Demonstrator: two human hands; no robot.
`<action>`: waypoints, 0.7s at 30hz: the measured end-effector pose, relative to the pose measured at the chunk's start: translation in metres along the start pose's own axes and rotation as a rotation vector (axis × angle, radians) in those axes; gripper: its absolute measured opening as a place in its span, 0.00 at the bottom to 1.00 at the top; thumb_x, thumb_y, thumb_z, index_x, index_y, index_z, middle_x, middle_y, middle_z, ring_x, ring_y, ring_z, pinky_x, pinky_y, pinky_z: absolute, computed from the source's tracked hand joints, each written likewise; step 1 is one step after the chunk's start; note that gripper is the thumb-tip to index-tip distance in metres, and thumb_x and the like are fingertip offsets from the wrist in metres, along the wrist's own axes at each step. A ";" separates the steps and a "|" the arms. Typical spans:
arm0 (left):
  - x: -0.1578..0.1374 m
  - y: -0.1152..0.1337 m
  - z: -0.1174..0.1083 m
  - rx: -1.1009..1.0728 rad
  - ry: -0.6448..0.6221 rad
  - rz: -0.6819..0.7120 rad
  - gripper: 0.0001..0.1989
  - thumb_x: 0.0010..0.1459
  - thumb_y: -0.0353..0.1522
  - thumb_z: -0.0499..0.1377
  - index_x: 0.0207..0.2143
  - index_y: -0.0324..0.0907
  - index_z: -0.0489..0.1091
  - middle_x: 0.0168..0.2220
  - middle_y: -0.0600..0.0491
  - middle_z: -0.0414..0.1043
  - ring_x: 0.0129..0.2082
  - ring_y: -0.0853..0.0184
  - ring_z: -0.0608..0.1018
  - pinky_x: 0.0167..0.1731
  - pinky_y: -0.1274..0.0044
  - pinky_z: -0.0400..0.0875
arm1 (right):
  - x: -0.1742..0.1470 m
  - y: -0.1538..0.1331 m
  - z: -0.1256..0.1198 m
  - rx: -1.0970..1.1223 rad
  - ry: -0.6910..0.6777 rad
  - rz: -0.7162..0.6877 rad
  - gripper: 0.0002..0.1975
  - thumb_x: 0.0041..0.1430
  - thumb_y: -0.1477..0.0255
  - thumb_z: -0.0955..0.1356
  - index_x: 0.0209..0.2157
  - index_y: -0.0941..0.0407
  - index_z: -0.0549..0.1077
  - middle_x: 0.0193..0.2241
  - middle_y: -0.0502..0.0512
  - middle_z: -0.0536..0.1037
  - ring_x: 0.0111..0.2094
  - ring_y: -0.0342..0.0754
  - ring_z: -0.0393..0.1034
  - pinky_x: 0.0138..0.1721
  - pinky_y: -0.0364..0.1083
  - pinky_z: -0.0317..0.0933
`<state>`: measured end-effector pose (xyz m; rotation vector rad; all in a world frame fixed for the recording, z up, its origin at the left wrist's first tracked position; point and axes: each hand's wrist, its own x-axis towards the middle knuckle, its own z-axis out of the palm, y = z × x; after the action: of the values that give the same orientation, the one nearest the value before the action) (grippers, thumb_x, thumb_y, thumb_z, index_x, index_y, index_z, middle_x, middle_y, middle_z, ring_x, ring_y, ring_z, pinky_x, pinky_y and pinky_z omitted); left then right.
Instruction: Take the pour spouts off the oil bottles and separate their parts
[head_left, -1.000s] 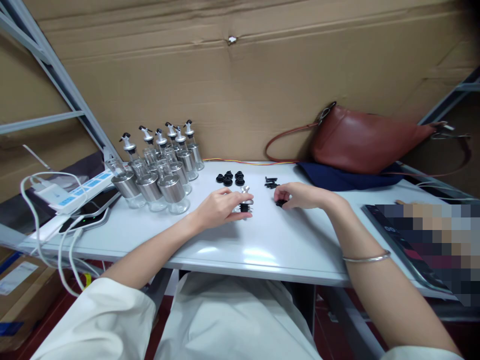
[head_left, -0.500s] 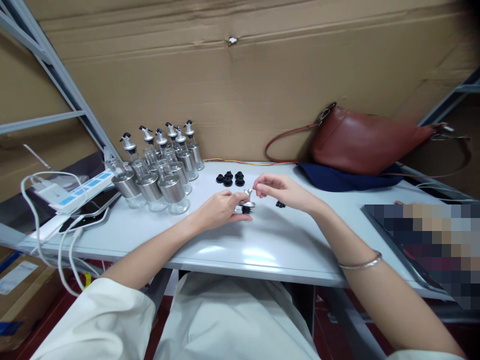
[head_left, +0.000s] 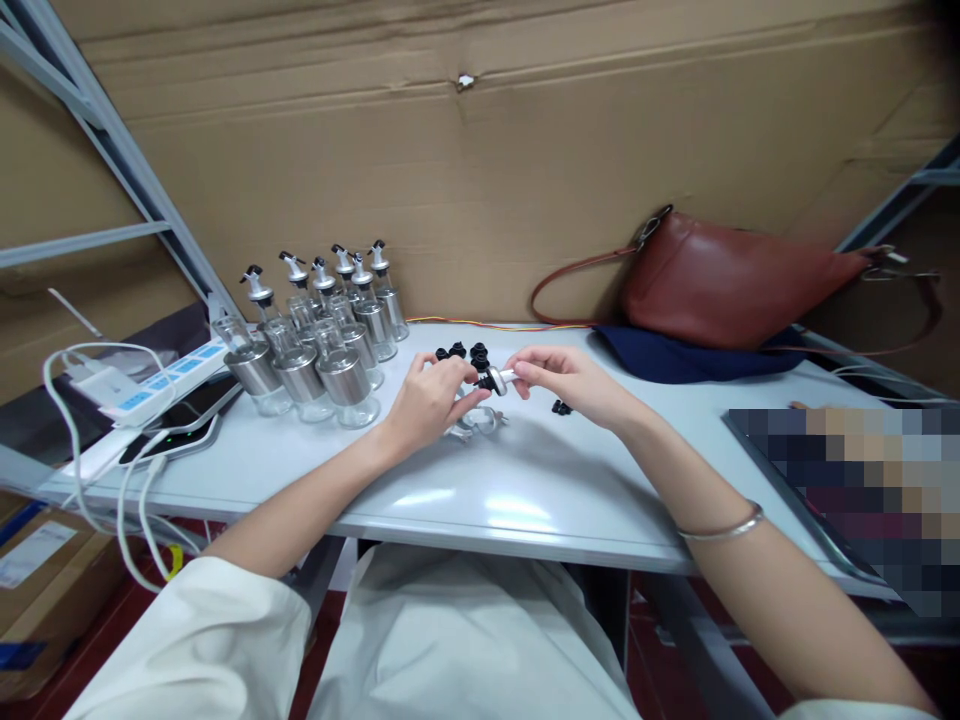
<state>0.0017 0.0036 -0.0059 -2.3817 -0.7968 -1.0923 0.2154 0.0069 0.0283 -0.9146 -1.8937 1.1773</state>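
Note:
Between my two hands a pourer spout [head_left: 498,381] lies tilted on its side, silver with a black ribbed stopper. The thumb and fingers of my left hand [head_left: 439,398] close on its black stopper end. My right hand [head_left: 559,380] pinches the silver spout end. Below the fingers, clear and silvery pieces [head_left: 484,421] lie on the table; their exact kind is hard to make out. Several black ribbed stoppers [head_left: 478,353] lie just behind, partly covered by my left hand. Small black parts [head_left: 561,407] rest under my right hand.
Several glass bottles with steel sleeves [head_left: 346,380] stand at the left, some topped with pourers. Beside them are a power strip [head_left: 161,390] and white cables. A brown leather bag [head_left: 735,280] sits on dark blue cloth [head_left: 675,357] at the back right. Cardboard [head_left: 487,200] walls the back.
The pourer has turned from upright to sideways, its stopper now pointing left. My left hand has shifted its grip onto the stopper, uncovering the clear pieces on the table.

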 end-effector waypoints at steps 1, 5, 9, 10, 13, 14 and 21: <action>0.000 0.000 0.000 0.001 -0.014 -0.003 0.14 0.66 0.39 0.47 0.35 0.38 0.63 0.31 0.54 0.75 0.25 0.71 0.74 0.36 0.74 0.59 | 0.000 0.000 0.001 0.015 -0.008 0.009 0.20 0.51 0.53 0.68 0.31 0.58 0.71 0.21 0.48 0.70 0.27 0.43 0.64 0.35 0.45 0.60; 0.000 -0.002 -0.001 -0.010 -0.054 -0.020 0.16 0.66 0.41 0.45 0.37 0.38 0.64 0.33 0.52 0.75 0.27 0.70 0.74 0.39 0.73 0.59 | 0.001 0.000 0.004 0.066 -0.007 0.055 0.21 0.49 0.53 0.68 0.33 0.58 0.72 0.24 0.50 0.72 0.29 0.44 0.67 0.37 0.47 0.62; 0.000 -0.003 -0.001 0.001 -0.072 -0.031 0.18 0.64 0.44 0.46 0.38 0.38 0.64 0.34 0.51 0.76 0.28 0.69 0.75 0.41 0.71 0.59 | 0.001 0.000 0.005 0.089 -0.007 0.069 0.20 0.49 0.54 0.69 0.33 0.58 0.72 0.25 0.51 0.74 0.30 0.45 0.69 0.39 0.48 0.62; 0.000 -0.003 -0.001 0.002 -0.077 -0.033 0.18 0.65 0.43 0.46 0.39 0.38 0.64 0.35 0.50 0.76 0.29 0.69 0.75 0.41 0.71 0.59 | 0.001 0.000 0.005 0.094 -0.014 0.072 0.20 0.49 0.54 0.69 0.33 0.58 0.72 0.25 0.51 0.74 0.30 0.45 0.69 0.39 0.48 0.62; 0.001 -0.003 0.000 0.011 -0.071 -0.009 0.18 0.65 0.43 0.45 0.41 0.38 0.64 0.36 0.49 0.76 0.32 0.67 0.76 0.41 0.71 0.59 | 0.001 0.000 0.006 0.100 -0.043 0.087 0.19 0.49 0.56 0.69 0.34 0.57 0.72 0.25 0.50 0.74 0.30 0.45 0.69 0.39 0.47 0.62; 0.001 -0.003 0.000 0.017 -0.058 0.007 0.18 0.65 0.43 0.45 0.41 0.38 0.64 0.36 0.49 0.76 0.33 0.67 0.76 0.41 0.72 0.59 | 0.001 -0.001 0.007 0.097 -0.053 0.092 0.19 0.48 0.56 0.69 0.34 0.57 0.72 0.26 0.50 0.74 0.30 0.45 0.69 0.39 0.47 0.61; 0.001 -0.001 0.002 0.043 -0.040 0.087 0.14 0.66 0.37 0.45 0.38 0.38 0.64 0.32 0.50 0.75 0.31 0.68 0.74 0.39 0.72 0.59 | -0.002 -0.004 0.008 -0.047 -0.222 0.083 0.20 0.54 0.53 0.64 0.24 0.57 0.67 0.20 0.47 0.66 0.25 0.42 0.59 0.33 0.44 0.55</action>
<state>0.0033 0.0060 -0.0062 -2.3856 -0.7152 -0.9863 0.2089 0.0007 0.0291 -0.9279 -2.0840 1.3361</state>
